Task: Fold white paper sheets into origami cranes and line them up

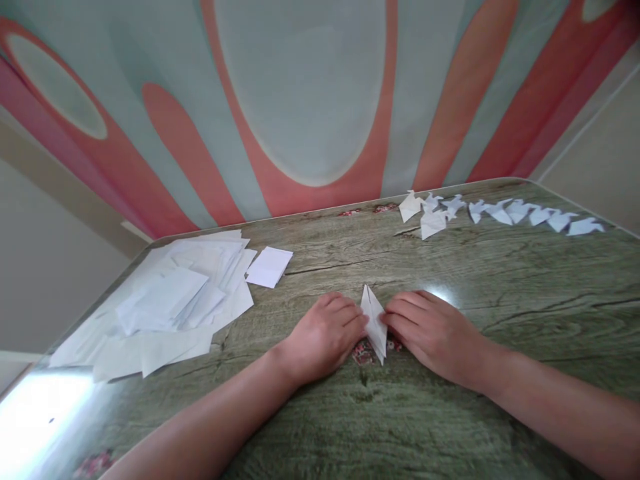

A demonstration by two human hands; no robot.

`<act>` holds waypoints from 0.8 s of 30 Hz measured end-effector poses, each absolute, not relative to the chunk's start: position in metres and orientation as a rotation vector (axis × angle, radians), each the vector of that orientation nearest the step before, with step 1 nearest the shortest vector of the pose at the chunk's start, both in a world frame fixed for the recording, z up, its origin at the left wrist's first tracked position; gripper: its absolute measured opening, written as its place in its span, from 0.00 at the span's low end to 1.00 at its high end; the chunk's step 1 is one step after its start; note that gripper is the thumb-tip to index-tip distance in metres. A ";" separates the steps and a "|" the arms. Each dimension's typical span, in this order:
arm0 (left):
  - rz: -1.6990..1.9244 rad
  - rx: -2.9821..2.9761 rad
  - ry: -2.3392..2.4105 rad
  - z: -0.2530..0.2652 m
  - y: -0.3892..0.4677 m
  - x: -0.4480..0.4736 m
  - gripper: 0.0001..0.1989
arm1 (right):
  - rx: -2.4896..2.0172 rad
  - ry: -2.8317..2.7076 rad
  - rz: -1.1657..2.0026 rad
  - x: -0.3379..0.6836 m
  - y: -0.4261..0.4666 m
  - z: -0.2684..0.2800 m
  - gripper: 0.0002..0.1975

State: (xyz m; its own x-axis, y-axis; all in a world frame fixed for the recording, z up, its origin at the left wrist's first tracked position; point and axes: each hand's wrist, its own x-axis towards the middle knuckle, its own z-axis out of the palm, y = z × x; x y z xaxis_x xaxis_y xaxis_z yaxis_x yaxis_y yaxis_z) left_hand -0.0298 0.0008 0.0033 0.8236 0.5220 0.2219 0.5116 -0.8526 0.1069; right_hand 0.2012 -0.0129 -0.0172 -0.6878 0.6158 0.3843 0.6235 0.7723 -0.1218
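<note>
A white piece of folded paper (374, 323), shaped like a narrow diamond with a slit at its far tip, lies between my two hands on the wooden table (320, 427). My left hand (327, 333) has its fingers closed at the paper's left edge. On the opposite edge, my right hand (433, 330) pinches the paper with its fingers pressed together. The thumbs are mostly hidden behind the fingers.
A big loose pile of white paper sheets (230, 313) spreads over the left side. Beside it sits a small stack of paper squares (270, 267). Several folded paper birds (500, 212) line the back right. A patterned wall (310, 100) rises behind the table.
</note>
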 end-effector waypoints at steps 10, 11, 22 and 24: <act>0.321 3.106 0.824 -0.003 -0.002 -0.029 0.11 | -0.955 -2.649 -0.071 0.205 -0.014 -0.012 0.07; 0.335 3.099 0.825 -0.003 -0.002 -0.029 0.11 | -0.955 -2.646 -0.065 0.205 -0.015 -0.012 0.07; 0.738 2.500 1.147 -0.012 0.009 -0.023 0.03 | -1.224 -2.248 0.351 0.202 0.000 -0.028 0.04; 0.720 2.443 1.205 -0.013 0.010 -0.022 0.02 | -1.258 -2.224 0.385 0.202 0.002 -0.029 0.05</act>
